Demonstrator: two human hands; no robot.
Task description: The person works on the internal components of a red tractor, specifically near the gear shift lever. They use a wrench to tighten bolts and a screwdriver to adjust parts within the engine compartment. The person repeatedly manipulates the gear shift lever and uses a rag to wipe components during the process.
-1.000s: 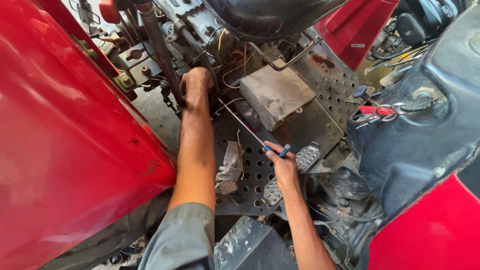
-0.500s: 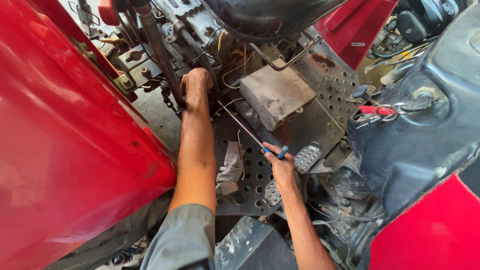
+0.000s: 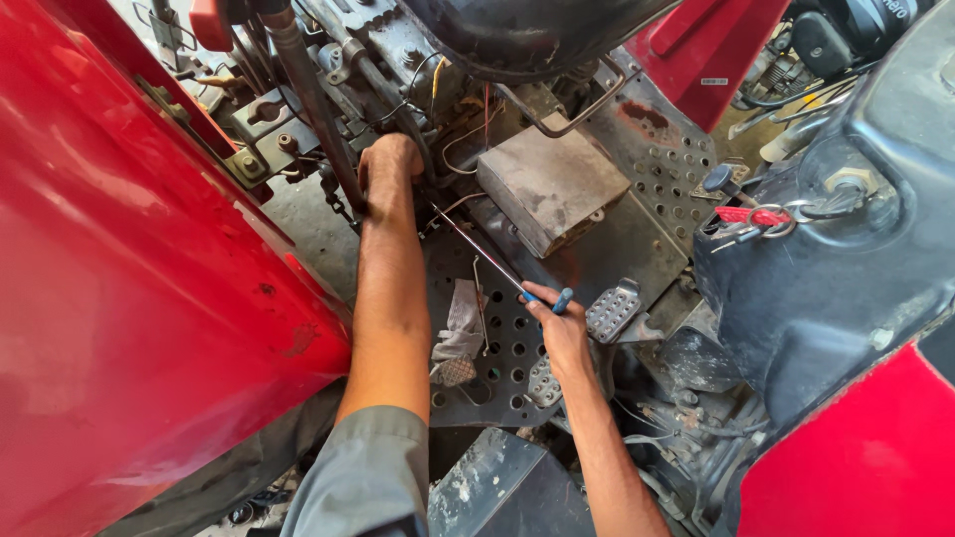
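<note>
Head view: the right hand (image 3: pixel 559 328) grips the blue handle of a long screwdriver (image 3: pixel 489 261), just left of the ribbed metal pedal (image 3: pixel 614 310). Its shaft slants up-left from the pedal toward the left hand (image 3: pixel 390 164), which reaches among wires and pipes; that hand's grip cannot be told.

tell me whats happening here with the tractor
A person is leaning over the open footwell of a red tractor. The left hand reaches deep among the linkages and hoses beside a dark vertical pipe. The right hand grips the blue handle of a long screwdriver, whose shaft angles up toward the left hand. A crumpled rag lies on the perforated floor plate, next to a grimy metal box and a foot pedal.
</note>
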